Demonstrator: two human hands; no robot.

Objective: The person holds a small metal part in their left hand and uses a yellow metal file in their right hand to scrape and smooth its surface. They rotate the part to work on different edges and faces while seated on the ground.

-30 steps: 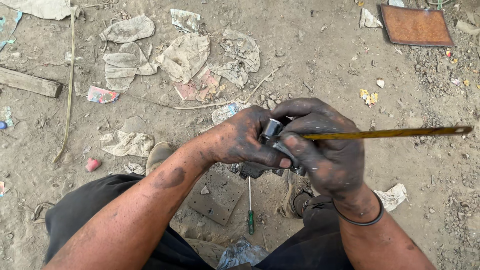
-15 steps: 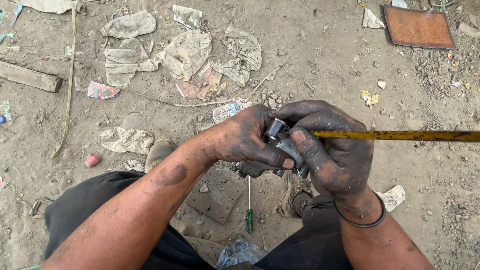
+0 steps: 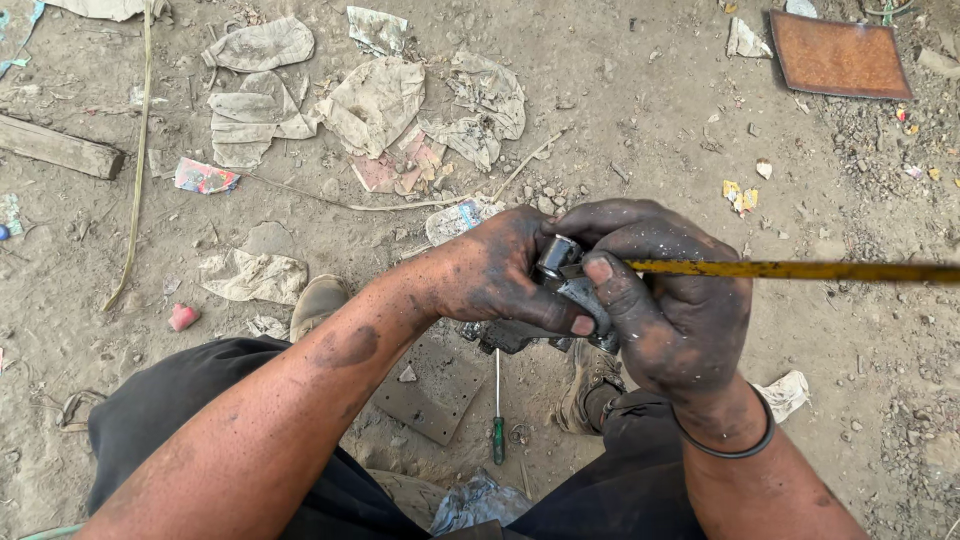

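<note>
While both hands (image 3: 590,290) clasp it, the metal part (image 3: 562,262) sits between them.

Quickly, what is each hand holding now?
Left hand: closed on the small metal part.
Right hand: closed on the same part and the yellow rod.

An outdoor, makeshift repair yard on bare dirt ground (image 3: 640,110): crumpled oily rags (image 3: 375,100) upper centre, a rusty metal plate (image 3: 838,55) upper right, a green-handled screwdriver (image 3: 497,410) at bottom centre, and grease-blackened hands.
</note>
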